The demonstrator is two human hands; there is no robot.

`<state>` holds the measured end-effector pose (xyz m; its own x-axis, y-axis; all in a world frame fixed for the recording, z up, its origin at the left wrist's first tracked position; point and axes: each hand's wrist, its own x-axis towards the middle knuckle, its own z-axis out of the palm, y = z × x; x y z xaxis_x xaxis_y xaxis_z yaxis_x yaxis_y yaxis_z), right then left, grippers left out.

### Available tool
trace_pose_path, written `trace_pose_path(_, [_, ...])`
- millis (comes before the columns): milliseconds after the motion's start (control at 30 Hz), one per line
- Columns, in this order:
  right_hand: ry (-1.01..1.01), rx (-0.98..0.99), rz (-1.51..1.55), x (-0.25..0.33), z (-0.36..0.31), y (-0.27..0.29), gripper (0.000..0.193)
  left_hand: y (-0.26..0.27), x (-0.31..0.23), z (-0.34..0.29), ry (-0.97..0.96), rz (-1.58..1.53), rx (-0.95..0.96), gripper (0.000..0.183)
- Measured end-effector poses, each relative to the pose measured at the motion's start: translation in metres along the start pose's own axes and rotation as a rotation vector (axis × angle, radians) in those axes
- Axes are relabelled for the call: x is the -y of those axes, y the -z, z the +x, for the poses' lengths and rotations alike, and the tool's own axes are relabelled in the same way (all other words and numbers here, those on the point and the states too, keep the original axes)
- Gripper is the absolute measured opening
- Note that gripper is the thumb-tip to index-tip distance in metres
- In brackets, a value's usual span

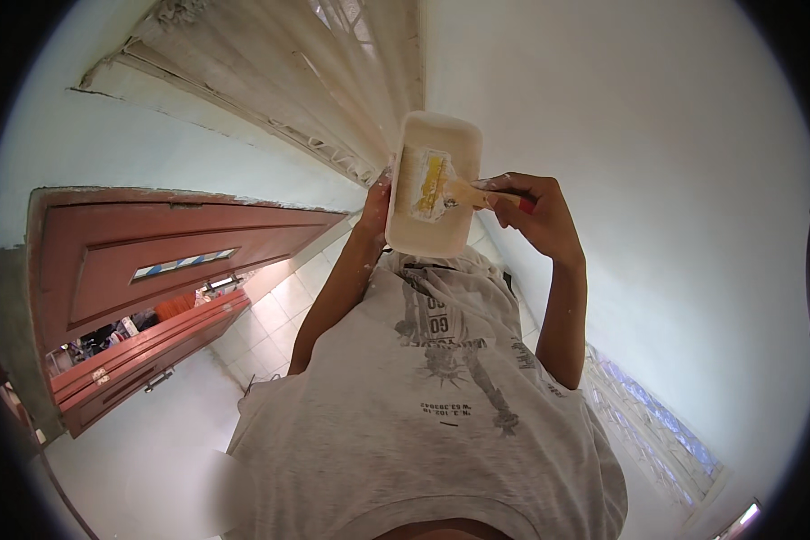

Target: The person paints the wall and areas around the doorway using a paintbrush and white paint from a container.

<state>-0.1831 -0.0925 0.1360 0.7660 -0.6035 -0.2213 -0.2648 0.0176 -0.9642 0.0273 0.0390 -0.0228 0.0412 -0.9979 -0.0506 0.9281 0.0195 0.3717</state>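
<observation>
The right hand (535,214) has its fingers closed around the handle of a paintbrush (447,188), whose bristles are over a cream rectangular tray (427,238), pointing toward its left edge. The left hand (377,205) clasps that edge, fingers mostly hidden behind.

Left hand (378,205) holds a pale tray (436,238), right hand (544,220) a paintbrush (462,192)

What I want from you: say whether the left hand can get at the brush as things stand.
Probably not: the left hand appears occupied, holding the pale tray by its left side, and the right hand grips the handle of the brush.
</observation>
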Motion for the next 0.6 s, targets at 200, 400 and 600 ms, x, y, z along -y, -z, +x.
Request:
trace_pose_path(200, [-0.008, 0.025, 0.128, -0.026, -0.006, 0.022, 0.021, 0.000, 0.008, 0.006, 0.061, 0.078, -0.083, 0.056])
trace_pose_path(400, [-0.003, -0.005, 0.309, -0.052, -0.007, 0.034, 0.021, -0.007, 0.010, 0.013, 0.049, 0.116, -0.082, 0.055])
trace_pose_path(600, [0.018, 0.012, 0.398, -0.077, -0.003, 0.044, 0.020, 0.007, 0.018, 0.020, 0.077, 0.094, -0.082, 0.058])
